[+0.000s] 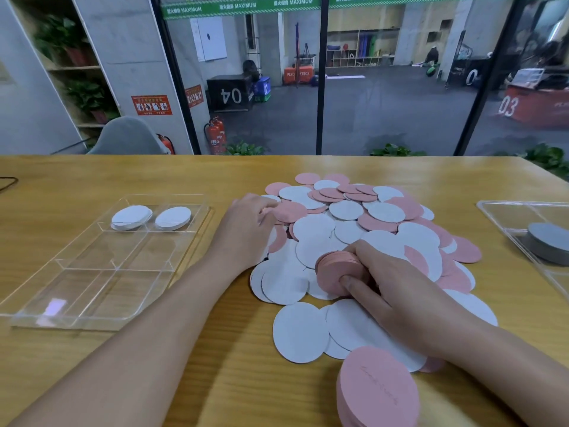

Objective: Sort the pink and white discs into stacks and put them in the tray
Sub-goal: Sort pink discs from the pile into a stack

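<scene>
A loose heap of pink and white discs [354, 223] covers the middle of the wooden table. My right hand [391, 285] grips a stack of pink discs [334, 271] on edge, thumb on its face. My left hand [246, 229] reaches into the heap's left side, fingertips touching a pink disc [291, 211]. A clear tray [92, 272] with several compartments lies at the left; two white stacks [131, 217] [173, 218] sit in its far compartments. A tall pink stack [378, 392] stands at the near edge.
A second clear tray [505, 217] at the right edge holds a grey disc stack [548, 245]. A black cable [7, 181] lies at the far left. Beyond the table are a grey chair [126, 137] and a glass wall.
</scene>
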The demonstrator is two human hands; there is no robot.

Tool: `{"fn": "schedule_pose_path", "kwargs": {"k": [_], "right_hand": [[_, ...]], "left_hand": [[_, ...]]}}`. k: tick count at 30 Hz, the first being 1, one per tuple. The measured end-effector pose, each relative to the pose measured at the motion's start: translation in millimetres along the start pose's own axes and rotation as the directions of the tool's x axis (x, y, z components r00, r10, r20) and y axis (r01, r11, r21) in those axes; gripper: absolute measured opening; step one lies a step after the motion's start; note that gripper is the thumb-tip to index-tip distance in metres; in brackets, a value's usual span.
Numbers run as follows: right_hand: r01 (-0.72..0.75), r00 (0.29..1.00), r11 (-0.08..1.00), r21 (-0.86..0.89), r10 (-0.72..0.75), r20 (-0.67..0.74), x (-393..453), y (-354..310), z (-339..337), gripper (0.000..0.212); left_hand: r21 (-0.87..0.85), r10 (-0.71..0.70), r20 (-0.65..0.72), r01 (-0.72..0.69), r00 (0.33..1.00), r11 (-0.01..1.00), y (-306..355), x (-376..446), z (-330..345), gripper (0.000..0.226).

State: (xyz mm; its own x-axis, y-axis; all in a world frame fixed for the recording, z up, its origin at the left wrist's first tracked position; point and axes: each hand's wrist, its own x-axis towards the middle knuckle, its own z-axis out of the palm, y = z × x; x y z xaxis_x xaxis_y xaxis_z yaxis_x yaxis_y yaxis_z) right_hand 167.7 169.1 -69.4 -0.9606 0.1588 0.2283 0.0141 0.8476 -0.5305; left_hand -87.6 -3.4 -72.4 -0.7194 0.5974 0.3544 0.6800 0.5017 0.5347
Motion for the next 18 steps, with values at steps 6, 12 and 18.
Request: {"fn": "schedule_pose_path", "kwargs": {"k": [6,12,18], "right_hand": [[0.007,1.000,1.000,-0.009,-0.007,0.003,0,-1,-1,0.016],[-0.002,1.000,1.000,-0.015,0.002,0.002,0,-3,-1,0.018],[-0.002,1.000,1.000,-0.008,0.002,0.004,0,-2,-2,0.015]], "left_hand": [[0.252,-0.121,0.097,0.094,0.988,0.963,7,11,14,0.021],[0.266,-0.059,0.042,0.046,0.997,0.963,20,6,9,0.024],[0.215,0.013,0.001,-0.013,1.000,0.976,24,0,4,0.029]]}}
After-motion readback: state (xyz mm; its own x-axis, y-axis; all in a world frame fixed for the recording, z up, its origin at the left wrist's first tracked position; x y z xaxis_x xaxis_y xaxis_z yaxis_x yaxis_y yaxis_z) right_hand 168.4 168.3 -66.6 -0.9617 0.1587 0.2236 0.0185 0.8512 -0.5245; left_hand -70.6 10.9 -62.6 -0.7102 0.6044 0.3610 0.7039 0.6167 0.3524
